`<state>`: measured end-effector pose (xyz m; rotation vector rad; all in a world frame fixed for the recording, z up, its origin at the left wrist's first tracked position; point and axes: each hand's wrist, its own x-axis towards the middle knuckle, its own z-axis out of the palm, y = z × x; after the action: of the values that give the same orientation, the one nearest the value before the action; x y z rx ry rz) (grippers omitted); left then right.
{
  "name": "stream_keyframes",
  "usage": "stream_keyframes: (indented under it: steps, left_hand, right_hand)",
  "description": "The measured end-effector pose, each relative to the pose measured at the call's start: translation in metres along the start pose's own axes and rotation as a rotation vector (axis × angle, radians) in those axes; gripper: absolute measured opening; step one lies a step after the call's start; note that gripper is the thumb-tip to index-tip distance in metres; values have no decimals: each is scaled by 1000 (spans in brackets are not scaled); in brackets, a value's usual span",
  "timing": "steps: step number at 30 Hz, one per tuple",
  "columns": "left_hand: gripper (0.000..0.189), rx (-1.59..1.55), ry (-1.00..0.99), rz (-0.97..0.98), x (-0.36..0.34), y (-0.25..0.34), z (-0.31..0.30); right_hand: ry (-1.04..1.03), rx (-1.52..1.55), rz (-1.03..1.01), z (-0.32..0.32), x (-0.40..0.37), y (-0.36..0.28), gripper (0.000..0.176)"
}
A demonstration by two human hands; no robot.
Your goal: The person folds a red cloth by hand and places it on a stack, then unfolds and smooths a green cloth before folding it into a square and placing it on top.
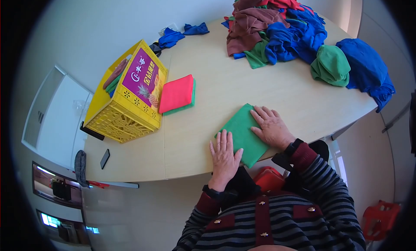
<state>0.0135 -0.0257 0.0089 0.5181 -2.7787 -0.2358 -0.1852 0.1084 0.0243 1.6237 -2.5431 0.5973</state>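
A folded green cloth [243,136] lies flat at the front edge of the table, one corner pointing toward me. My left hand [225,158] rests on its left side with the fingers stretched out. On its right side lies my right hand [273,127], fingers spread and palm down. To the left of the cloth sits a small stack of folded cloths [177,94], red on top and green beneath, close against the yellow crate.
The yellow plastic crate [130,116] holds folded cloths. A heap of crumpled cloths [277,34] lies at the back right, with a green bundle [330,65] and a blue bundle [366,66] beside it. A phone [105,159] lies near the left edge.
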Motion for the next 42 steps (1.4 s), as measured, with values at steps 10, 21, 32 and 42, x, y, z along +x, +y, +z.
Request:
stream_keyframes:
  steps: [10,21,32,42]
  left_hand:
    - [74,-126,118,87,12,0,-24]
    - [69,-31,47,57,-7,1,6]
    - [53,-177,200,33,-13,-7,-4]
    - [30,-1111,-160,-569,-116,-23,-21]
  right_hand:
    - [856,220,30,-90,15,14,52]
    - [85,-11,-275,21,12,-31,57]
    - [-17,-36,-92,13,14,-10,60]
    - [-40,56,-207,20,4,-48,61]
